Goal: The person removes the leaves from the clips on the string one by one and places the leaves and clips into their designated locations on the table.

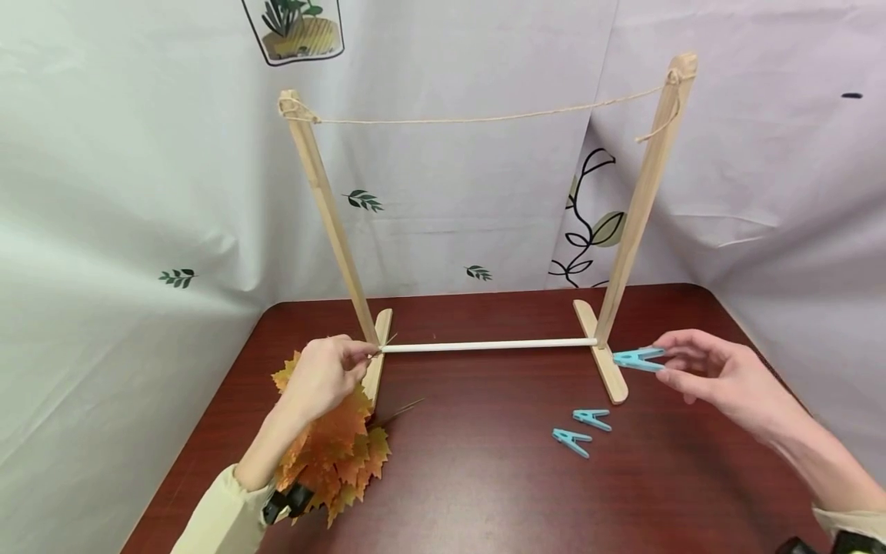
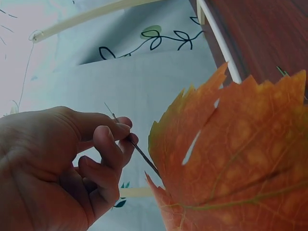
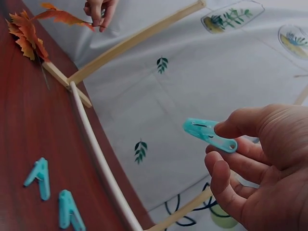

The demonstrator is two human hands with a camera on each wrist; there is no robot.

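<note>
Between thumb and fingertips, my left hand [image 1: 327, 378] pinches the thin stem of an orange artificial maple leaf [image 2: 231, 154]. More orange and yellow leaves [image 1: 339, 454] lie on the table under that wrist. My right hand [image 1: 716, 373] holds a light-blue clothespin [image 3: 207, 132] by its handle ends, thumb on one side and fingers on the other. In the head view this clothespin is beside the right foot of a wooden frame. Two more blue clothespins, one nearer [image 1: 571, 442] and one farther [image 1: 591, 418], lie on the table left of my right hand.
The frame has a left post [image 1: 325, 208], a right post [image 1: 647, 200] and a white rod [image 1: 484, 346] low between them. A twine line [image 1: 477, 120] is strung between the post tops. Behind the dark red table [image 1: 477, 477] hangs a printed white cloth [image 1: 450, 208].
</note>
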